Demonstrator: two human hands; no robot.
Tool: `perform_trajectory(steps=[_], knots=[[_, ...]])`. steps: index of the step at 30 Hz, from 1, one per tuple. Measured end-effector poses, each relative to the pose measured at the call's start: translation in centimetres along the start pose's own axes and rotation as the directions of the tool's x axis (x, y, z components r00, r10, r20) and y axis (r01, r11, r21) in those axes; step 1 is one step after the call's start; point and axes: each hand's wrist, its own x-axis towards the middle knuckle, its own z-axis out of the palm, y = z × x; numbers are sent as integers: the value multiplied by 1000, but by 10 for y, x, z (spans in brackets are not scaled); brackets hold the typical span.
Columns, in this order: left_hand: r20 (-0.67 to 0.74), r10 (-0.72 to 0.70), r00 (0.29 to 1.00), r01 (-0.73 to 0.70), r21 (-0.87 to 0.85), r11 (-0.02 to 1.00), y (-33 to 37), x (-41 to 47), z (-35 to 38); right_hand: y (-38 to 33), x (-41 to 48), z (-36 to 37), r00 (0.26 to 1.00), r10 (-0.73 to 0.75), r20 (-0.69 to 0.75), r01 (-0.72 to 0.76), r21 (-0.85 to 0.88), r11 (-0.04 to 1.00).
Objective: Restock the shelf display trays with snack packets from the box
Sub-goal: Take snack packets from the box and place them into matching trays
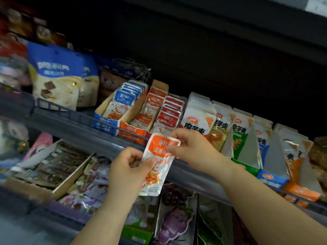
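— Left hand (127, 167): what is it doing?
— It pinches the lower half of one packet (155, 177), with the thumb on the front and the fingers curled behind.
— And the right hand (191, 147)?
— It pinches the same packet near its top right corner. The packet is orange and white. It is held roughly upright in the air, in front of the grey shelf edge (88, 137) and just below the orange tray (131, 133).
— What stands on that shelf?
— The orange tray sits between a blue tray (104, 123) and a row of red packets (170, 117). Both trays hold small packets in rows. To the right stand taller white packs (196, 121). To the left stand large blue bags (56, 76). Goods on the lower shelf are blurred.
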Motion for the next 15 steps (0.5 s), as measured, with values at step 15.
perform_trajectory(steps=[15], knots=[[6,257,966,-238,393,888,-10,31,-45,-31,45,-19,1000,11,22,-10,-41,999]])
